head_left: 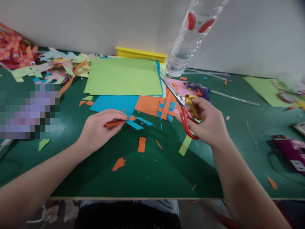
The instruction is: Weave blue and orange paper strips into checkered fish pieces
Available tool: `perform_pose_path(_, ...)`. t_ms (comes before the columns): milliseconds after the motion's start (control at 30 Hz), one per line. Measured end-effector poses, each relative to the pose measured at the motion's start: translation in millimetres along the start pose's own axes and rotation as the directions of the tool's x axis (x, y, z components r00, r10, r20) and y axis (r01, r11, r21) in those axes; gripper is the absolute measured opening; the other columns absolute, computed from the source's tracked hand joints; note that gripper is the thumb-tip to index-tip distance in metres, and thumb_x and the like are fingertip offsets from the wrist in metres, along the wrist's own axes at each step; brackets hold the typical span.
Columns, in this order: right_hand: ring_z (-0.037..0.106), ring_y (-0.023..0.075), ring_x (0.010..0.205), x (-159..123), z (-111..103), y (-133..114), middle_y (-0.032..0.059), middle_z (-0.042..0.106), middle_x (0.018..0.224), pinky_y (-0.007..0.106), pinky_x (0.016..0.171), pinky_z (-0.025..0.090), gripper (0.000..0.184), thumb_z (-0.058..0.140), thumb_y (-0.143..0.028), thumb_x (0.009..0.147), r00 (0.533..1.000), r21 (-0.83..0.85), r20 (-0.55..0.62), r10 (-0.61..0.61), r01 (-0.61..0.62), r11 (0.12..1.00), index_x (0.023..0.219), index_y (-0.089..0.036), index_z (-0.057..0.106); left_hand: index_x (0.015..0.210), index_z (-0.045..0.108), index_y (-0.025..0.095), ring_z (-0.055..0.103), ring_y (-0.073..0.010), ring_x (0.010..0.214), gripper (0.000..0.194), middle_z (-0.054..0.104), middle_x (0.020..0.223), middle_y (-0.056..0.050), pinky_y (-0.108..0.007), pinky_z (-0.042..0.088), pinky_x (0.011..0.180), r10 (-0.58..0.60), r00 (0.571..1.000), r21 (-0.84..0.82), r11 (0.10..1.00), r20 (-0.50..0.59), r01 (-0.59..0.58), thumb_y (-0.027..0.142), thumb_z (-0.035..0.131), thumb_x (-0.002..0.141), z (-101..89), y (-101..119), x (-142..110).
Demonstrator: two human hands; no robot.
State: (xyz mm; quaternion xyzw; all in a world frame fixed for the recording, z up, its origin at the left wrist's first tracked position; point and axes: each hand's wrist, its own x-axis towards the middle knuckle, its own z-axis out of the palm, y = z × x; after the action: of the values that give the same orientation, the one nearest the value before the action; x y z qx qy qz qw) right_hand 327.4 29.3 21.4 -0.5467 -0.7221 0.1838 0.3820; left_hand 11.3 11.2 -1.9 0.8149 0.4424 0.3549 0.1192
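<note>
My left hand (98, 127) pinches a small piece of woven orange and blue paper strips (134, 124), whose blue ends stick out to the right of my fingertips. In my right hand (213, 122) is a pair of scissors (182, 101) with one red and one yellow handle loop. The scissor blades point up and left, apart from the strips, and look closed together. Just behind the scissors lies another orange and blue woven paper piece (168, 105). Cut scraps, among them an orange rectangle (141, 144) and a green strip (186, 144), are on the table between my hands.
Stacked green paper sheets (124, 76) lie at the back, near a leaning clear plastic bottle (190, 38). Woven paper pieces (16, 51) and pale strips (64, 68) heap up at the back left. A purple pouch (289, 152) is at the right. The table edge (133, 198) is near me.
</note>
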Motion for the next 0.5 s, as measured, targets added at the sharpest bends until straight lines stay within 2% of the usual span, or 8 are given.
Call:
perform_pose_path(133, 0.065, 0.0235, 0.09, -0.2, 1.9, -1.0, 0.0082, 0.066, 0.109, 0.04, 0.078, 0.055, 0.039, 0.071, -0.023, 0.065, 1.0, -0.046, 0.013, -0.017, 0.018, 0.999, 0.101, -0.022, 0.057, 0.096, 0.067, 0.019, 0.068, -0.0196, 0.103, 0.012, 0.073, 0.106, -0.005, -0.037, 0.052, 0.096, 0.232, 0.963, 0.094, 0.965, 0.133, -0.246, 0.021, 0.057, 0.091, 6.0, -5.7, -1.9)
perform_pose_path(200, 0.065, 0.0239, 0.092, 0.4, 2.3, -2.2, 0.0085, 0.066, 0.111, 0.039, 0.079, 0.054, 0.037, 0.07, -0.022, 0.065, 0.999, -0.064, 0.025, -0.022, 0.024, 0.998, 0.1, -0.022, 0.058, 0.097, 0.067, 0.02, 0.066, -0.0215, 0.106, 0.013, 0.072, 0.108, -0.005, -0.042, 0.047, 0.102, 0.293, 0.933, 0.152, 0.933, 0.208, -0.327, 0.027, 0.059, 0.09, 7.4, -5.8, -2.4)
perform_pose_path(267, 0.065, 0.0239, 0.091, 1.4, 2.1, -3.2, 0.0085, 0.067, 0.11, 0.039, 0.077, 0.054, 0.035, 0.069, -0.023, 0.066, 0.999, -0.092, 0.031, -0.03, 0.032, 0.995, 0.099, -0.022, 0.058, 0.098, 0.067, 0.02, 0.065, -0.0238, 0.108, 0.022, 0.071, 0.11, -0.005, -0.047, 0.042, 0.106, 0.295, 0.916, 0.188, 0.917, 0.272, -0.351, 0.038, 0.062, 0.088, 7.1, -4.0, -2.5)
perform_pose_path(367, 0.065, 0.0247, 0.088, 2.8, 1.2, -4.2, 0.0085, 0.069, 0.104, 0.039, 0.074, 0.053, 0.032, 0.067, -0.026, 0.068, 0.997, -0.159, 0.039, -0.065, 0.07, 0.985, 0.099, -0.022, 0.058, 0.103, 0.067, 0.02, 0.062, -0.0263, 0.112, 0.039, 0.069, 0.115, -0.007, -0.049, 0.038, 0.108, 0.253, 0.91, 0.19, 0.926, 0.329, -0.326, 0.053, 0.062, 0.083, 4.5, 0.1, -2.3)
perform_pose_path(500, 0.065, 0.0247, 0.086, 3.1, 1.7, -3.8, 0.0091, 0.068, 0.101, 0.038, 0.071, 0.051, 0.033, 0.065, -0.028, 0.07, 0.988, -0.227, 0.073, -0.135, 0.148, 0.963, 0.101, -0.021, 0.058, 0.112, 0.065, 0.02, 0.059, -0.0269, 0.116, 0.044, 0.066, 0.119, -0.009, -0.05, 0.035, 0.11, 0.22, 0.896, 0.178, 0.935, 0.385, -0.306, 0.055, 0.059, 0.085, 2.1, 2.2, -1.9)
